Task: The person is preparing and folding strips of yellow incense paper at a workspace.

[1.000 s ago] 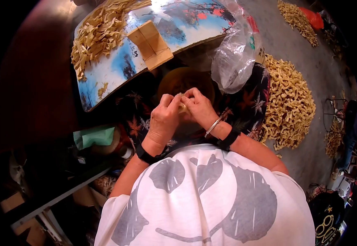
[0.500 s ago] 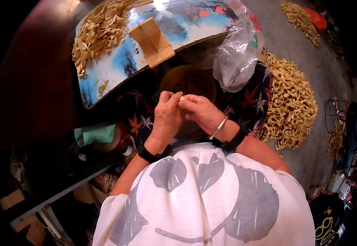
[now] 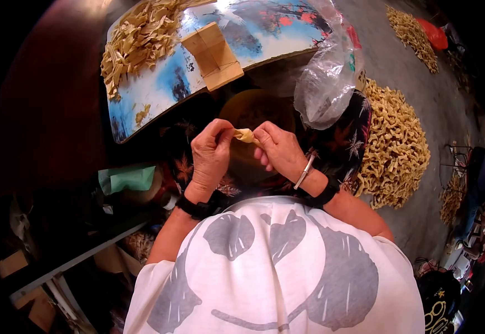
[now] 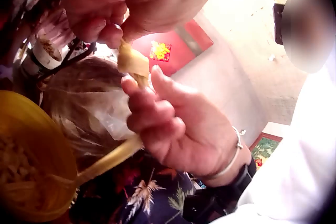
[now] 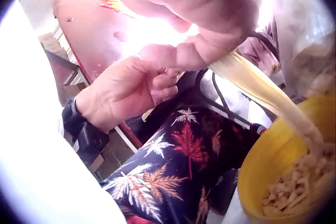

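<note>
A pale yellow, flat strip with a knot (image 3: 244, 135) in it is stretched between the two hands. My left hand (image 3: 211, 155) pinches one end between thumb and fingertips. On the other side of the knot, my right hand (image 3: 283, 153) pinches the strip with thumb and forefinger, its other fingers curled. In the right wrist view, a long tail of the strip (image 5: 262, 88) runs from the right hand down to a yellow tub (image 5: 252, 182), which holds many small pale pieces. The tub stands just beyond the hands, in front of the lap.
A painted table (image 3: 164, 94) ahead bears a heap of dry, flat strips (image 3: 142, 42) and a small wooden stand (image 3: 212, 55). Clear plastic bag (image 3: 326, 83) hangs at its right edge. Piles of knotted pieces (image 3: 395, 147) lie on the floor at right. A shelf (image 3: 81, 261) stands at left.
Earlier both hands were close together over the strip. Now they have drawn apart, left hand to the left, right hand slightly right, and the knot shows between them.
</note>
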Available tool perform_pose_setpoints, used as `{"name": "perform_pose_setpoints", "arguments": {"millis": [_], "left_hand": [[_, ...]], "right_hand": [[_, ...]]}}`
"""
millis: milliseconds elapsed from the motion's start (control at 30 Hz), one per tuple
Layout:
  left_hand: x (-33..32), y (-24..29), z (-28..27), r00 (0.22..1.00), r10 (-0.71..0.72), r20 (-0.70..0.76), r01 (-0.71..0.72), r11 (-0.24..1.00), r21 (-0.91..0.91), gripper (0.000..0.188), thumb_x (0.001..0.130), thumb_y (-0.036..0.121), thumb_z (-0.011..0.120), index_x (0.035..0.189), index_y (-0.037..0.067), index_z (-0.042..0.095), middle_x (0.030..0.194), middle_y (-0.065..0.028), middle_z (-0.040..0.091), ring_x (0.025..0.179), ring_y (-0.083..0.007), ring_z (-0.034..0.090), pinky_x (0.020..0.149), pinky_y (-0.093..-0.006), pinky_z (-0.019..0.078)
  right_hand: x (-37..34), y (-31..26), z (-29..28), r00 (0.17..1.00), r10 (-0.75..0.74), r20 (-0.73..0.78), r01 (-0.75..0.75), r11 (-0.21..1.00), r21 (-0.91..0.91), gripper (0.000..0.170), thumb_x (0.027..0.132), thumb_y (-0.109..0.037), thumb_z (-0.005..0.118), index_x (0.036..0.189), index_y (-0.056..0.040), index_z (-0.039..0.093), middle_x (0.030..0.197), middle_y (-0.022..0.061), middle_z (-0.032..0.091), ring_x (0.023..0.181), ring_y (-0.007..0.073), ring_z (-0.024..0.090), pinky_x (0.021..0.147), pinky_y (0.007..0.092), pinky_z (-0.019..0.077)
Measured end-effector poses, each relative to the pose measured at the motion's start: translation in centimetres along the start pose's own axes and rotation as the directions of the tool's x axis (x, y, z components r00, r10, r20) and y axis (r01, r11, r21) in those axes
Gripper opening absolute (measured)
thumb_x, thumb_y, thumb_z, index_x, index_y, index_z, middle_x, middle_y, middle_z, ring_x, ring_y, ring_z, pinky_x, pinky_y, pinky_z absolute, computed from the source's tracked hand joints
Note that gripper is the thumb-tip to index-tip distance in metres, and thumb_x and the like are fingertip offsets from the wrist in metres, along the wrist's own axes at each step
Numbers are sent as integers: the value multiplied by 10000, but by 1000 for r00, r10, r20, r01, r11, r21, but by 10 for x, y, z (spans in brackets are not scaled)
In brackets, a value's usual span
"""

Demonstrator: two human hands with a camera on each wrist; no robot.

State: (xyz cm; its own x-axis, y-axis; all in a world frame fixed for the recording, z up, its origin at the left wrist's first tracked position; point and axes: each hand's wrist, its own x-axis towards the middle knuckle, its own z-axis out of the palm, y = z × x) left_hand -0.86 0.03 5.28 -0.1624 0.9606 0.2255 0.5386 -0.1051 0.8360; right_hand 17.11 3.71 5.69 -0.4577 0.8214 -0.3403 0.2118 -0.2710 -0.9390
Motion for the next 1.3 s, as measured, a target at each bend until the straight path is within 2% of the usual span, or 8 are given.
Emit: {"name": "perform_pose_setpoints", "arguments": {"millis": [133, 233, 467, 633, 733, 900, 1167, 1300], "left_hand": [[3, 0, -7, 903, -389, 182, 430, 824, -369, 75, 953, 81, 624, 1001, 24, 629, 831, -14, 635, 751, -92, 590, 686, -236, 489], [-1, -3, 3, 841, -438, 318, 470, 299, -830, 149, 964, 130, 620, 1070, 26, 619, 978, -50, 662, 857, -128, 633, 753, -256, 514], [-9, 8, 15, 851, -435, 296, 500, 498, -708, 208, 954, 111, 629, 1144, 26, 623, 1022, -37, 662, 931, -101, 609, 842, -240, 474], [-12, 7, 11, 820, -335, 464, 564, 606, -560, 194, 959, 146, 633, 1096, 9, 656, 936, -22, 666, 833, -86, 605, 763, -217, 482], [-17, 11, 12, 817, -386, 429, 567, 673, -475, 171, 965, 163, 629, 1046, 19, 674, 829, 23, 632, 730, -52, 556, 650, -182, 446], [-14, 11, 3, 843, -395, 365, 532, 715, -454, 175, 988, 191, 593, 979, 36, 674, 709, 75, 522, 613, -17, 436, 543, -175, 344], [-11, 9, -21, 759, -417, 500, 649, 546, -530, 211, 1002, 207, 570, 929, 22, 641, 647, 100, 409, 536, 0, 306, 486, -177, 237], [17, 15, -30, 873, -305, 379, 464, 757, -460, 170, 992, 184, 589, 967, 28, 651, 682, 95, 463, 564, 3, 361, 502, -169, 279]], "right_hand": [[-6, 1, 2, 985, -164, -54, 150, 969, -197, 224, 972, -182, 534, 874, -5, 631, 609, 68, 606, 580, 167, 615, 559, 324, 481], [-7, -6, 10, 992, 23, -125, -14, 997, 73, 175, 964, -148, 551, 906, -1, 625, 706, 87, 638, 580, 167, 617, 581, 322, 501], [6, 7, 13, 914, -375, -156, 313, 895, -318, 171, 910, -165, 647, 988, -15, 618, 802, 125, 646, 672, 254, 657, 642, 322, 539], [29, 14, 4, 848, -503, -168, 455, 853, -257, 250, 901, -250, 658, 901, -1, 636, 856, 125, 650, 768, 277, 660, 681, 362, 509], [31, 7, -6, 891, -415, -184, 350, 887, -302, 245, 917, -243, 642, 909, 3, 638, 838, 109, 665, 725, 299, 655, 662, 351, 520], [28, -2, -10, 983, -165, 85, 149, 974, 168, 199, 913, -208, 683, 993, -39, 614, 750, 8, 646, 637, 50, 592, 546, 220, 473], [33, -12, -15, 993, -88, 73, 75, 983, 167, 164, 886, -162, 688, 974, -40, 623, 751, -13, 635, 613, 36, 557, 541, 186, 441], [49, -38, -22, 986, -102, 128, 72, 973, 220, 186, 924, -210, 674, 982, -39, 633, 741, -24, 622, 604, 33, 547, 536, 184, 436]]}}
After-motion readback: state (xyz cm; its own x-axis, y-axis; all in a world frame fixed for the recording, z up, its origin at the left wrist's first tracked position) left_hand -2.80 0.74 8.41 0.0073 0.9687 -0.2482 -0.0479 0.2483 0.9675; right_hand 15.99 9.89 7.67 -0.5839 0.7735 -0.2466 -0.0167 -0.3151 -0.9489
